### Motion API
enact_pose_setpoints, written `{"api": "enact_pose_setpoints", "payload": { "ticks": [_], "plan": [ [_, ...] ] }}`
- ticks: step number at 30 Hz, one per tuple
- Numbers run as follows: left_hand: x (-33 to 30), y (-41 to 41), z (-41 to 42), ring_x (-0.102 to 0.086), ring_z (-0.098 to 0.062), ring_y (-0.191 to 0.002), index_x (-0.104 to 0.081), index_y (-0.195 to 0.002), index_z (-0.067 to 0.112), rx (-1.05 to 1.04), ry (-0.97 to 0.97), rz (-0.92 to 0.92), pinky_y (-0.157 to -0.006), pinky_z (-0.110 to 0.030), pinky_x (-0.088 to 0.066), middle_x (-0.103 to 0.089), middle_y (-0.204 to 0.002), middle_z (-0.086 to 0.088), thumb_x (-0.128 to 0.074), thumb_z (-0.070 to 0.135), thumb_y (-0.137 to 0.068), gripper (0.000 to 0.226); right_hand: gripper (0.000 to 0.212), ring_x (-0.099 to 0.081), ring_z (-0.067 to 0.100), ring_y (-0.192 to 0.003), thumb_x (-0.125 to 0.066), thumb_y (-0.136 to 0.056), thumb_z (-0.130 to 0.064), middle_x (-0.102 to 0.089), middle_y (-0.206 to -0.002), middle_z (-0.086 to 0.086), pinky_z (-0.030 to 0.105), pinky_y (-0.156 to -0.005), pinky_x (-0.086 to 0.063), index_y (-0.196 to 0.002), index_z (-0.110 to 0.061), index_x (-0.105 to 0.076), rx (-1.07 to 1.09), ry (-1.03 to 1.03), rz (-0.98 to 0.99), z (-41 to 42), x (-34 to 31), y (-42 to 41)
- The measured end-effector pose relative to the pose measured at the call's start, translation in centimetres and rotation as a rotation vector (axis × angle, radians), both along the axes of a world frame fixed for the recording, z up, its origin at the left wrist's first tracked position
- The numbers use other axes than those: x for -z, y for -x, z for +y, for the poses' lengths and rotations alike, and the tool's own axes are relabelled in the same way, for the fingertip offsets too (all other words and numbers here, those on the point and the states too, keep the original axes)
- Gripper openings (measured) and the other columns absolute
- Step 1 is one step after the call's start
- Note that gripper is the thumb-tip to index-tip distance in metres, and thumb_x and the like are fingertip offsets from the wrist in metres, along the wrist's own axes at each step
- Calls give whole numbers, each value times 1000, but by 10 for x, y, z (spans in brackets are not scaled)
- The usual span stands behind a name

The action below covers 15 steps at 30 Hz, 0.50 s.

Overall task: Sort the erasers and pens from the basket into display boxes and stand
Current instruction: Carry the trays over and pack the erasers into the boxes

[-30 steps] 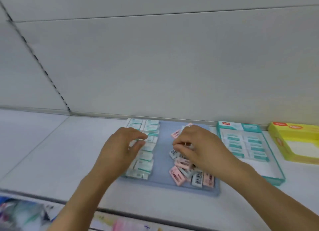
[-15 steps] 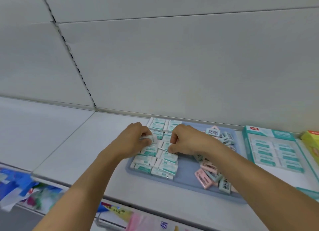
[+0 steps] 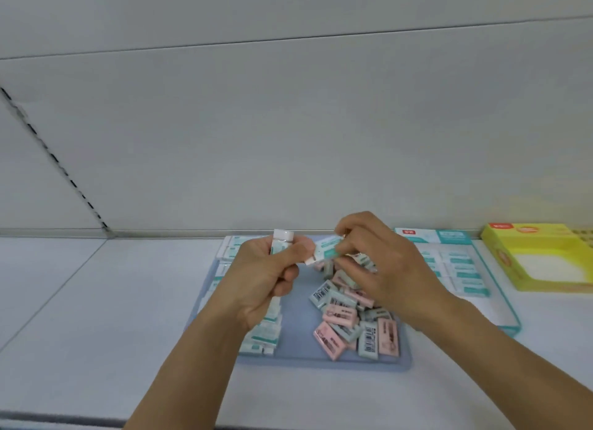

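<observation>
Nearest, a blue tray (image 3: 298,360) sits on the white shelf (image 3: 96,317) and carries two lots of erasers: a tidy column of green-and-white ones (image 3: 261,335) down its left side, partly hidden by the left wrist, and a loose heap of pink and green ones (image 3: 351,323) on its right, several showing barcodes. Above the tray the left hand (image 3: 268,275) has its fingers curled round a small upright stack of erasers (image 3: 282,240), thumb pressed along the side; the right hand (image 3: 378,262) pinches one green-and-white eraser (image 3: 324,251) by its end between thumb and fingertips, its free end touching the left thumb. These look like light, stiff little blocks in slick paper sleeves, so a stack probably slips apart unless squeezed across its flat faces, and a single one is best taken by the short edges. Farther right lies a teal display box (image 3: 500,314) with rows of erasers already in it, and beyond that a yellow box (image 3: 542,259). No pens or stand show.
</observation>
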State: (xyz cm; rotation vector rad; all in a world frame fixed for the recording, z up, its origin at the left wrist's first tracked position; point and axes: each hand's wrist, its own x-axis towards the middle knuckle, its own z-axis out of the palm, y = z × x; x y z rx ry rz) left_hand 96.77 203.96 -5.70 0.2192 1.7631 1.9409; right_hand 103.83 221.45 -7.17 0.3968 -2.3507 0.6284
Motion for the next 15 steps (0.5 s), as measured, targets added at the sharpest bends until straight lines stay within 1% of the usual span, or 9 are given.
{"api": "enact_pose_setpoints", "payload": {
  "ticks": [2,3,5,6,8,10,11,13,15],
  "plan": [
    [3,-3,10,-37,-6,-43,-70,-83,5,21,14,55,-37,-15,-27,-49,-53,2,-72,7,-79,5,15,-59,12,-83,-67,-84,-23,-56,-104,-7,32,-69,-50,-93,-11,-63,-6,98,-96,16,-4,-12],
    [4,-6,16,-37,-7,-44,-71,-83,5,41,23,73,-37,-15,-28,-49,-52,1,-73,7,-79,4,19,-58,10,-85,-69,-83,-23,-57,-104,-7,30,-72,-51,-99,-13,-64,-4,118,-140,23,-6,-18],
    [4,-12,29,-38,-8,-44,-72,-84,5,88,51,96,-39,-15,-29,-50,-53,0,-73,7,-80,5,26,-56,4,-85,-74,-82,-20,-59,-102,-8,24,-73,-49,-107,-17,-65,43,70,-212,36,-10,-30],
    [3,-15,36,-38,-8,-45,-72,-84,6,109,65,103,-40,-15,-30,-51,-53,1,-74,9,-80,6,28,-55,4,-84,-75,-81,-20,-59,-101,-10,24,-72,-47,-107,-19,-66,90,39,-243,42,-12,-35],
    [4,-20,50,-41,-9,-48,-74,-87,9,131,79,115,-43,-17,-34,-56,-59,-2,-76,21,-77,16,26,-56,8,-82,-76,-80,-24,-59,-96,-11,27,-72,-43,-104,-22,-67,255,-18,-293,59,-15,-48],
    [6,-20,60,-44,-12,-56,-74,-93,12,111,83,123,-50,-22,-38,-60,-73,-8,-73,37,-78,29,24,-56,12,-87,-75,-80,-29,-60,-95,-11,30,-73,-41,-101,-26,-66,476,-61,-372,80,-18,-61],
    [6,-20,64,-46,-13,-59,-72,-98,10,84,57,89,-54,-25,-39,-61,-78,-9,-66,38,-86,31,24,-56,13,-92,-76,-79,-31,-60,-96,-11,30,-76,-42,-100,-28,-65,548,-66,-438,90,-17,-67],
    [8,-19,71,-51,-14,-61,-67,-108,3,26,-60,-77,-57,-27,-42,-63,-81,-10,-49,26,-99,30,25,-52,10,-98,-78,-77,-33,-58,-98,-13,30,-83,-43,-96,-33,-62,557,-27,-587,101,-13,-78],
    [8,-19,75,-56,-16,-64,-64,-111,-2,3,-154,-210,-58,-26,-49,-64,-81,-11,-42,15,-99,31,26,-48,6,-96,-78,-75,-34,-55,-98,-15,28,-86,-44,-92,-37,-58,512,-39,-719,101,-6,-81]
  ]
}}
